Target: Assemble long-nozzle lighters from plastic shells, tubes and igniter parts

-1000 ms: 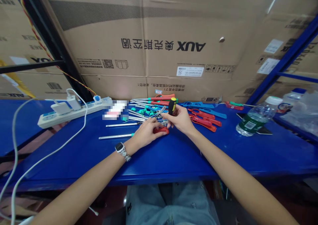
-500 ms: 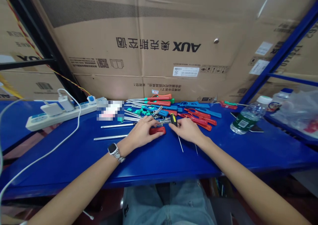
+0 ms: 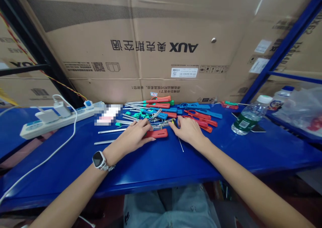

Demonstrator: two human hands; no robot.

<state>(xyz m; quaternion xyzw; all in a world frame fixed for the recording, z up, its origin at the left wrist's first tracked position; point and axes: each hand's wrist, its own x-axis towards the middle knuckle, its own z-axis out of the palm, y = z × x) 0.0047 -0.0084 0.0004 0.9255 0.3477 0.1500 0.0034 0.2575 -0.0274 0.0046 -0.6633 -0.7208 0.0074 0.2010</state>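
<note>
- The red plastic handle (image 3: 160, 133) lies between the hands; it is better, I think, to press it steadily to the blue table (image 3: 156, 164), with the screwdriver (image 3: 173, 121) pointing away from fingers.
- Left hand (image 3: 133, 134): thumb and fingers are closed around the handle.
- Right hand (image 3: 190, 130), apart: fingers curl on the screwdriver.

Lighter (image 3: 158, 133) left of screwdriver (image 3: 180, 144)
</note>
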